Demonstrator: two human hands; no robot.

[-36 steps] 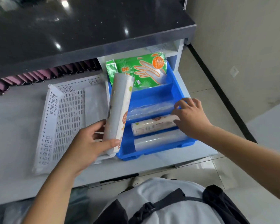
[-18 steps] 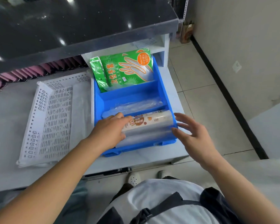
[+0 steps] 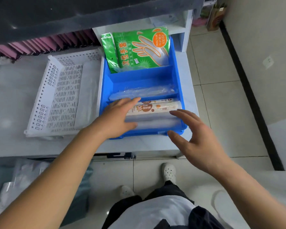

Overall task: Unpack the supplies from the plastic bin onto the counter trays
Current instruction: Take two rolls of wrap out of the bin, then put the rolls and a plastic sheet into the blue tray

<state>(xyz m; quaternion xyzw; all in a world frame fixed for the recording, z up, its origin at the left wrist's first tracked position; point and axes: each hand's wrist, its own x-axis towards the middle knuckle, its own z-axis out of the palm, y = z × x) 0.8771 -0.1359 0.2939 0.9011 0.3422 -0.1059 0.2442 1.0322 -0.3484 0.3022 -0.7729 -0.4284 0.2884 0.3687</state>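
Observation:
The blue plastic bin (image 3: pixel 176 75) stands on the pale counter, split into compartments. Green glove packs (image 3: pixel 139 50) lean upright in its far compartment. A clear-wrapped roll (image 3: pixel 144 92) lies in the middle one. Printed white rolls (image 3: pixel 157 107) and a clear roll (image 3: pixel 155 123) lie across the near compartment. My left hand (image 3: pixel 117 118) rests flat on the left ends of these rolls, fingers stretched out, thumb on the near side. My right hand (image 3: pixel 196 141) hovers open at the bin's near right corner, holding nothing. A white perforated tray (image 3: pixel 63 96) sits just left of the bin.
A dark upper counter (image 3: pixel 56 15) overhangs the back, with pink folders (image 3: pixel 45 45) beneath it. White shelving (image 3: pixel 185 30) stands behind the bin. Tiled floor, my shoes (image 3: pixel 169 172) and plastic-wrapped bundles (image 3: pixel 23 179) lie below the counter edge.
One second ago my left hand held a white roll upright by the tray's edge. It has since laid it in the bin's near compartment. My right hand drew back from the rolls.

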